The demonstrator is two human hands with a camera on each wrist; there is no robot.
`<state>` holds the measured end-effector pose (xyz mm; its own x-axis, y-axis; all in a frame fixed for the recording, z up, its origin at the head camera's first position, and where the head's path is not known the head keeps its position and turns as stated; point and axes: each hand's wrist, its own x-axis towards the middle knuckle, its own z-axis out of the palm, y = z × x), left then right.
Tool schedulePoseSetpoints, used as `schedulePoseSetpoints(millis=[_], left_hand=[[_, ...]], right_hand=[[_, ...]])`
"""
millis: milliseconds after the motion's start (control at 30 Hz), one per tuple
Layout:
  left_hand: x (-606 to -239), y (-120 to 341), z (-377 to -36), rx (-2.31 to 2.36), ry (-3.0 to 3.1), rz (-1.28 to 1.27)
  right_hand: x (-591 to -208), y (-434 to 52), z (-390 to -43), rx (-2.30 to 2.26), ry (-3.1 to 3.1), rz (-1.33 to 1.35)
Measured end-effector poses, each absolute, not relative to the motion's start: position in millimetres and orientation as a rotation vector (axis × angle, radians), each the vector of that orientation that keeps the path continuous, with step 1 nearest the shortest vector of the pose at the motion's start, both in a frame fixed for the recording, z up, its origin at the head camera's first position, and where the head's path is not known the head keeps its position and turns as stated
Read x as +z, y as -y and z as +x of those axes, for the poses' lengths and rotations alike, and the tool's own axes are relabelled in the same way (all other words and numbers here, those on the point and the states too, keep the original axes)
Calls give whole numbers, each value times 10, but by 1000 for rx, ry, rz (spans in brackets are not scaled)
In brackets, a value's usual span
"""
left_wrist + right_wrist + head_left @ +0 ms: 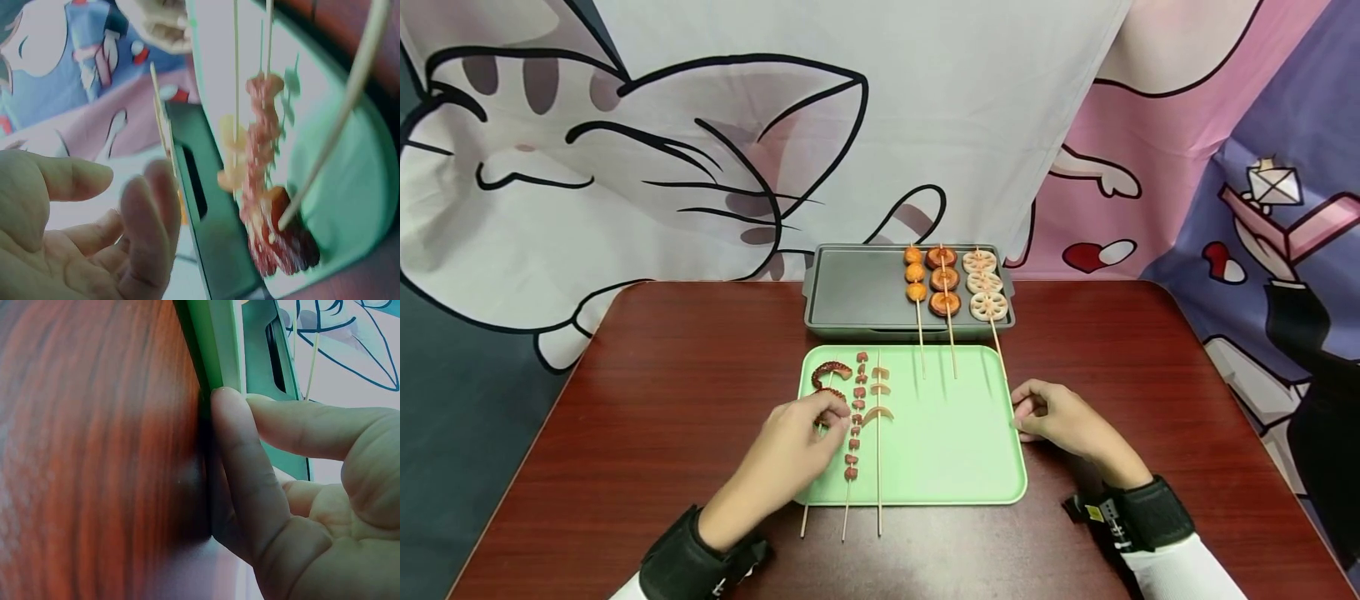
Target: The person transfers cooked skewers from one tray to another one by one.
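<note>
A green tray [947,450] lies on the red-brown table [662,375]. On its left side lie three skewers: a curled red tentacle [831,371], a row of small red meat pieces [856,417] and pale crescent slices [877,412]. My left hand [831,417] hovers over the tentacle skewer with fingers loosely curled. In the left wrist view that hand [125,187] holds nothing, and the tentacle [281,244] lies apart from it. My right hand [1026,412] rests on the table at the tray's right edge. Its fingertip [225,403] touches the tray rim [215,337].
Behind the tray stands a grey grill pan [857,292]. It carries skewers of orange balls [914,272], sausage rounds [943,279] and lotus root slices [985,285], with their sticks reaching over the tray. A cartoon-print cloth hangs behind the table.
</note>
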<state>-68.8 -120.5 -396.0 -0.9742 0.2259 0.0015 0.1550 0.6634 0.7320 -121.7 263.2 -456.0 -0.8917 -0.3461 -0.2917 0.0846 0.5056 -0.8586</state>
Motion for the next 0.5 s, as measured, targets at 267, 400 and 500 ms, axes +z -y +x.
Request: schedulePoseSetpoints(millis=[267,400,500], left_hand=[[-4050,1447,-741,1266,-2910,143],[-4110,1567,-802,1175,-2992,55],[-4146,1647,-855,1134,-2968,4]], right_hand=[[-4564,-2613,-1193,-1373,-2304,-219],[-4559,-2620,-1205,-1362,-2318,-206],[-4560,-2625,-1216,-1353,-2328,-205]])
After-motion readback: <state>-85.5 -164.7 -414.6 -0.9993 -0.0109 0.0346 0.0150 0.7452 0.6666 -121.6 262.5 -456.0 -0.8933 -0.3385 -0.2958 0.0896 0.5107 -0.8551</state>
